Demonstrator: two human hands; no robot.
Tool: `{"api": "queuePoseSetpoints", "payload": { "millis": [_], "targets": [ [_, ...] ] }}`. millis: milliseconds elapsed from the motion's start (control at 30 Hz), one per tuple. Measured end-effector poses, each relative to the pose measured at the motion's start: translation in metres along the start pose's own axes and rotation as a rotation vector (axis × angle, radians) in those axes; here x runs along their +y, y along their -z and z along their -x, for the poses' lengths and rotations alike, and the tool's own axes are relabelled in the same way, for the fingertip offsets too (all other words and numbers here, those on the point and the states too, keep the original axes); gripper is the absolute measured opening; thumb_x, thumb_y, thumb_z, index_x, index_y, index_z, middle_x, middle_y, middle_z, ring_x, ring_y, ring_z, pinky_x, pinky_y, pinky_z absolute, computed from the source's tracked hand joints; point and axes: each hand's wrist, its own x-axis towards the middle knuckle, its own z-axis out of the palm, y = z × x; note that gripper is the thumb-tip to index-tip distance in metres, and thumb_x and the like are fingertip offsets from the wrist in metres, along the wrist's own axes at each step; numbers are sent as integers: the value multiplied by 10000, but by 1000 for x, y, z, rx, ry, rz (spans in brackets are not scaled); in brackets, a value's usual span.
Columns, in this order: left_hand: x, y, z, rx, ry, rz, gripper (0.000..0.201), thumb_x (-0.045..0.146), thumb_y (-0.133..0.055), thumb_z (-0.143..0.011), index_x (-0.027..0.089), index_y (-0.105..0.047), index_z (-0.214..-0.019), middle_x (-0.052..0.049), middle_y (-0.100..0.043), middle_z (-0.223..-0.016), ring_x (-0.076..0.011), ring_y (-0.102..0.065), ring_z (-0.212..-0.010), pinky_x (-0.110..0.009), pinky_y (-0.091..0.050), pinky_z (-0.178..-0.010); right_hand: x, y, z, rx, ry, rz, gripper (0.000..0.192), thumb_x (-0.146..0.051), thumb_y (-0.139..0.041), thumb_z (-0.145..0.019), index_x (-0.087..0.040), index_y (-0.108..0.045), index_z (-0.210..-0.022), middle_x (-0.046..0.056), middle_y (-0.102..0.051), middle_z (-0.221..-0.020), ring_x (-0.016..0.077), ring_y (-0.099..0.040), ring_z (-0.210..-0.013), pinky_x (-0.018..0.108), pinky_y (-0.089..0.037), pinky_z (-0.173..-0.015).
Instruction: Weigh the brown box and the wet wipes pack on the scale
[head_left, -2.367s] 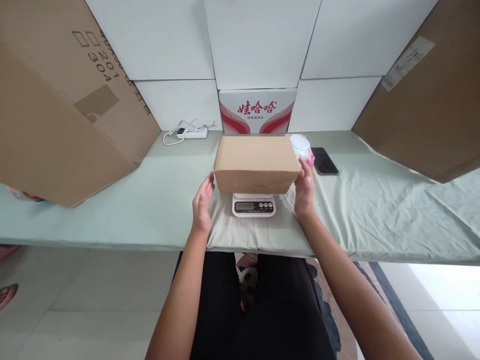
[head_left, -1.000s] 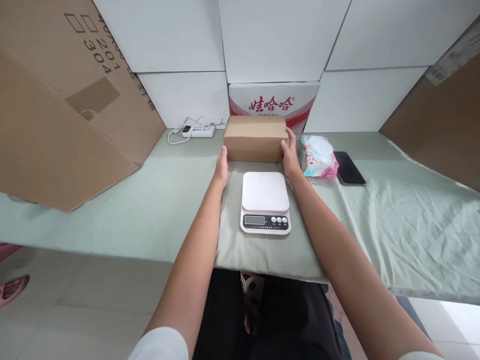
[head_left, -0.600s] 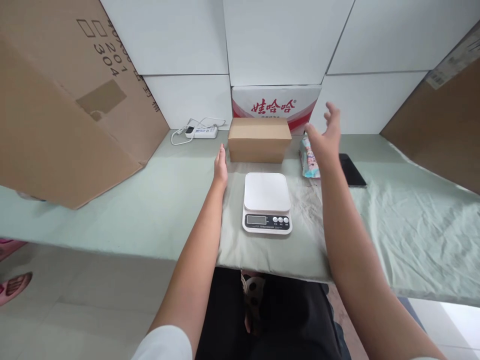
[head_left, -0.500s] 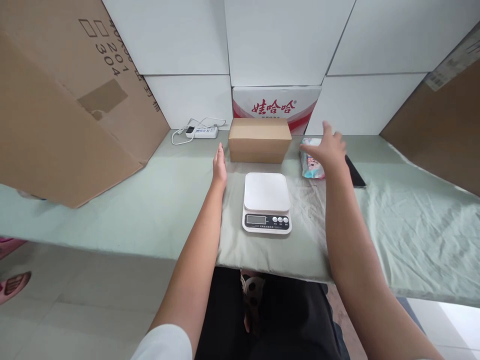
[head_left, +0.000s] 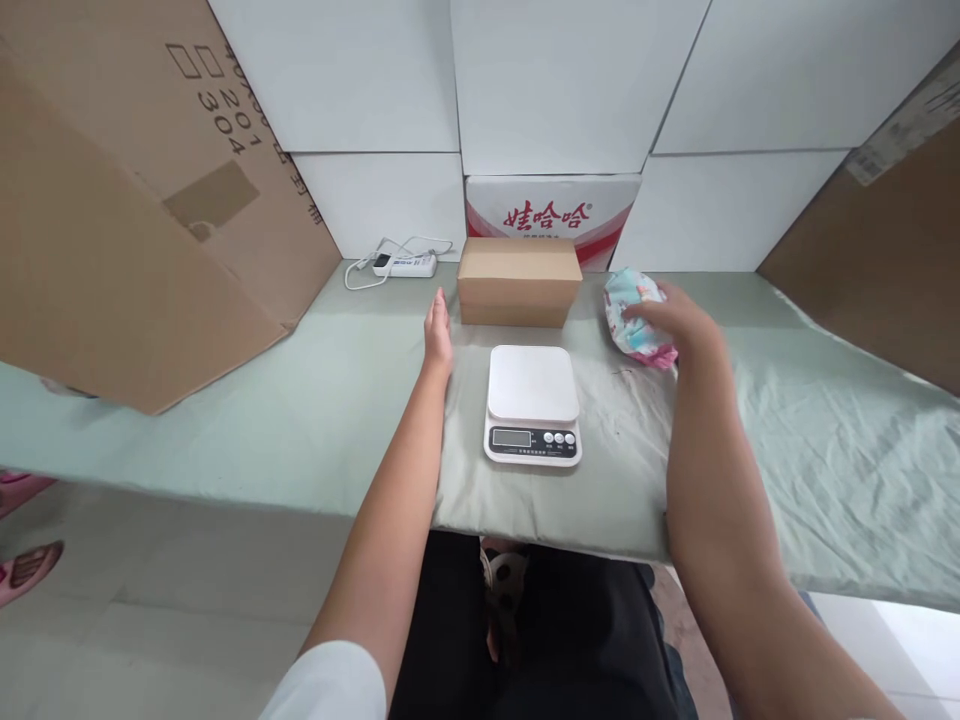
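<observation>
Right hand (head_left: 679,322) closes its grip around the wipes pack (head_left: 632,318) right of the closed cardboard box (head_left: 519,281), contents unseen, while the left hand (head_left: 438,330) rests open-palmed on the worktop (head_left: 315,420) beside the scale (head_left: 533,402).

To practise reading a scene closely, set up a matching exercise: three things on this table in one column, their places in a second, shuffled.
Things:
1. plain brown cardboard box
2. white digital kitchen scale
3. pastel printed soft wipes pack

Places:
A. under the right hand
B. against the red-and-white carton at the back
C. nearest the table's front edge

Pairs: 1-B, 2-C, 3-A
</observation>
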Motion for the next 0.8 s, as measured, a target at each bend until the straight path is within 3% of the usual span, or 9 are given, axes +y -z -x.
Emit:
{"api": "queuePoseSetpoints", "payload": {
  "millis": [67, 133, 267, 467, 533, 667, 800],
  "targets": [
    [-1, -1, -2, 4, 16, 8, 810, 720, -306, -1067, 268, -329, -1737, -50, -246, -1858, -203, -198, -1735, -375, -175, -1404, 4, 9, 12, -149, -29, -190, 735, -409, -691, -842, -209, -557, -1536, 204, -740, -1341, 365, -754, -1094, 537, -629, -921],
    [-3, -2, -4, -3, 24, 11, 795, 706, -304, -1072, 275, -324, -1739, -47, -242, -1859, -197, -203, -1733, -370, -170, -1403, 1, 11, 32, -242, -13, -378, 733, -427, -620, -873, -260, -528, -1580, 148, -713, -1447, 364, -731, -1226, 503, -644, -961],
    [-5, -2, -6, -5, 11, 20, 817, 709, -344, -1064, 240, -346, -1733, -71, -263, -1853, -205, -219, -1730, -357, -197, -1396, -21, 2, 72, -282, 162, -533, 873, -408, -663, -789, -250, -481, -1628, 104, -670, -1528, 451, -647, -1372, 605, -603, -1073],
    [-3, -3, -2, -13, 4, 28, 782, 694, -373, -1067, 271, -363, -1725, -51, -303, -1840, -207, -219, -1729, -386, -170, -1406, -52, -21, 93, -320, 465, -281, 879, -325, -762, -726, -358, -558, -1580, 33, -626, -1582, 440, -586, -1427, 642, -505, -1187],
    [-1, -4, 0, -11, 9, 37, 747, 649, -361, -1086, 266, -353, -1728, -48, -290, -1844, -190, -212, -1730, -372, -172, -1404, -56, -29, 95, -373, 587, -105, 898, -320, -789, -710, -362, -575, -1581, 48, -616, -1575, 446, -569, -1429, 641, -473, -1206],
    [2, -5, 6, -19, 15, 51, 725, 591, -339, -1104, 233, -331, -1734, -53, -268, -1851, -178, -218, -1729, -365, -178, -1405, -61, -40, 103, -487, 779, 256, 961, -317, -776, -759, -362, -491, -1675, 118, -605, -1430, 419, -648, -1261, 596, -543, -1102],
    [1, -5, 8, -22, -25, 49, 757, 632, -381, -1083, 229, -364, -1724, -49, -282, -1849, -191, -227, -1729, -343, -197, -1402, -62, -44, 106, -496, 891, 392, 920, -320, -756, -817, -386, -472, -1689, 125, -575, -1416, 413, -624, -1267, 590, -529, -1101]
  ]
}}
